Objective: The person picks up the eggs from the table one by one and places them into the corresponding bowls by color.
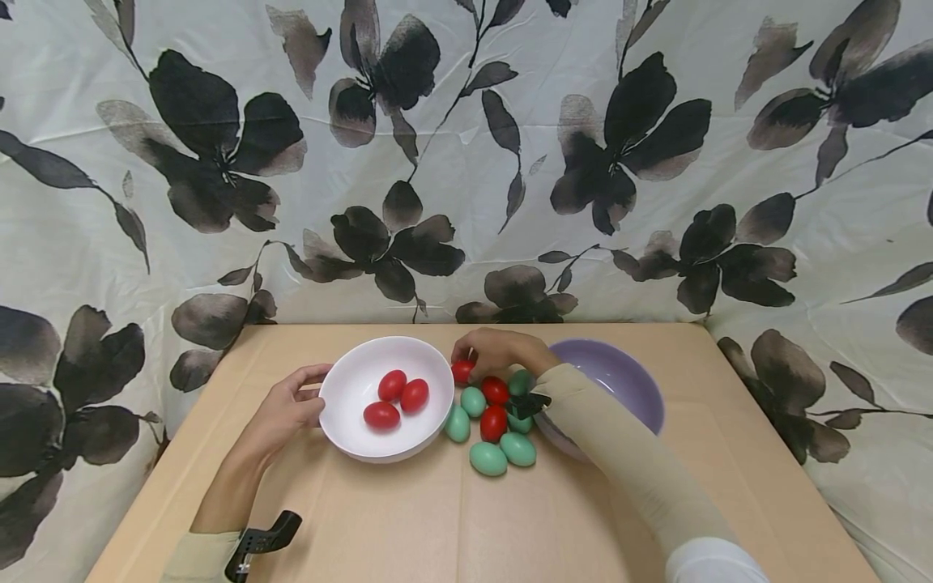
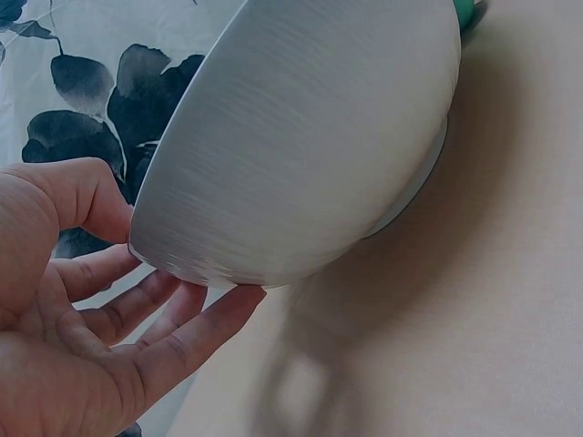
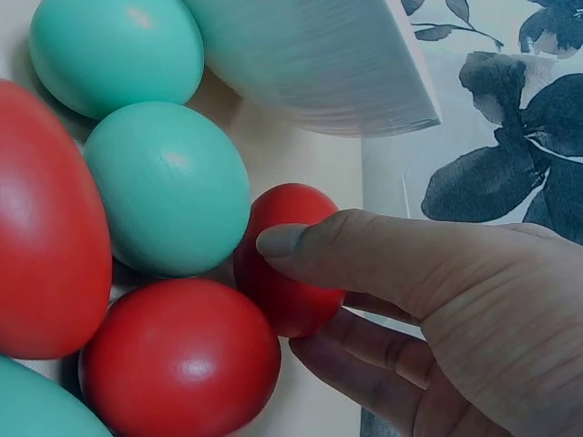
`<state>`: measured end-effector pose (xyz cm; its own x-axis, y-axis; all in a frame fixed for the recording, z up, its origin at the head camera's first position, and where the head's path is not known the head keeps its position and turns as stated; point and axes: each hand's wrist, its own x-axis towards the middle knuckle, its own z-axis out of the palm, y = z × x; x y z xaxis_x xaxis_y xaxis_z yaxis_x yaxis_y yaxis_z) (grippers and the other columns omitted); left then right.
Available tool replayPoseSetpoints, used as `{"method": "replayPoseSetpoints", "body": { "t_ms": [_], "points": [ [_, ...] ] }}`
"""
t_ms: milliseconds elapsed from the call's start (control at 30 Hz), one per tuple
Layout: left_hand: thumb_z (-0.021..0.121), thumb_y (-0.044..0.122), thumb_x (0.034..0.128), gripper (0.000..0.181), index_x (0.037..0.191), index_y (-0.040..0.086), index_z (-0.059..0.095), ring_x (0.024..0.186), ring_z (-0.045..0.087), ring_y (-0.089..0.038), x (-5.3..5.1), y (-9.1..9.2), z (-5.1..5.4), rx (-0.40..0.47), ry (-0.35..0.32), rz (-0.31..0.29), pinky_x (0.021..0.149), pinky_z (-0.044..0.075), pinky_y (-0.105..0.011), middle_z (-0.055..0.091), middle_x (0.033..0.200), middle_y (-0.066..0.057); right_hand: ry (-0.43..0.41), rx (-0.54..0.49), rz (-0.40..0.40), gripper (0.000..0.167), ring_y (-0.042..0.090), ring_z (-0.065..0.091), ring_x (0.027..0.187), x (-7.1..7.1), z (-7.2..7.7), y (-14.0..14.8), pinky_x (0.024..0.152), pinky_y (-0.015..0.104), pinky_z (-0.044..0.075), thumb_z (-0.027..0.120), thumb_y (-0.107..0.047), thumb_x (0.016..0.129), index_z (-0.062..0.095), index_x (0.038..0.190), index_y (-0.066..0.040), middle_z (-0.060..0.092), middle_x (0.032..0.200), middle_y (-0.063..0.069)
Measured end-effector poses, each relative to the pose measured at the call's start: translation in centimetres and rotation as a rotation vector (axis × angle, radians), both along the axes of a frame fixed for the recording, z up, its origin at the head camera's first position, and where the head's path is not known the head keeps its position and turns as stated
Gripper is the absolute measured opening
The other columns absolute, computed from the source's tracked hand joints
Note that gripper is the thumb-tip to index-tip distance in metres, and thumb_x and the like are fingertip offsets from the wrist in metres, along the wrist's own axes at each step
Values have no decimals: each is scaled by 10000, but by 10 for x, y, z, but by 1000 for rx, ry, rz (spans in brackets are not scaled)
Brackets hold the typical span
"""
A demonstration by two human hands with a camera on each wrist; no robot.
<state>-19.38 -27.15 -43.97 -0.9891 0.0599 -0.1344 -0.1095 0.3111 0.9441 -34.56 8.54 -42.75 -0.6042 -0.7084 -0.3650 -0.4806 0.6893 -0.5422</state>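
Observation:
My left hand (image 1: pixel 287 409) holds the rim of a white bowl (image 1: pixel 353 376) at its left side. In the left wrist view the thumb is at the rim and the fingers lie under the outer wall (image 2: pixel 301 137). Three red eggs (image 1: pixel 381 416) lie inside that bowl. Just right of it, my right hand (image 1: pixel 503 348) pinches another red egg (image 3: pixel 291 259) between thumb and fingers, at the far edge of a loose group of eggs. Beside the pinched one are two more red eggs (image 1: pixel 493 423) and several green eggs (image 1: pixel 487 459), some partly covered by the right wrist.
A purple bowl (image 1: pixel 637 385) stands on the right, partly hidden beneath my right forearm. The wooden table (image 1: pixel 379 518) ends at a floral cloth (image 1: pixel 496 202) hanging behind it. Black wrist straps (image 1: pixel 266 538) are on both arms.

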Motion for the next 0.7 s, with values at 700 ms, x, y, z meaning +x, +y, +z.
{"method": "replayPoseSetpoints", "body": {
  "t_ms": [700],
  "points": [
    [549, -9, 927, 616, 1521, 35, 391, 1226, 586, -351, 0, -1, 0, 3, -4, -11, 772, 610, -346, 440, 1504, -268, 67, -28, 39, 397, 221, 616, 1105, 3, 20, 8, 878, 286, 577, 778, -105, 856, 684, 1239, -148, 677, 1165, -14]
  ]
}}
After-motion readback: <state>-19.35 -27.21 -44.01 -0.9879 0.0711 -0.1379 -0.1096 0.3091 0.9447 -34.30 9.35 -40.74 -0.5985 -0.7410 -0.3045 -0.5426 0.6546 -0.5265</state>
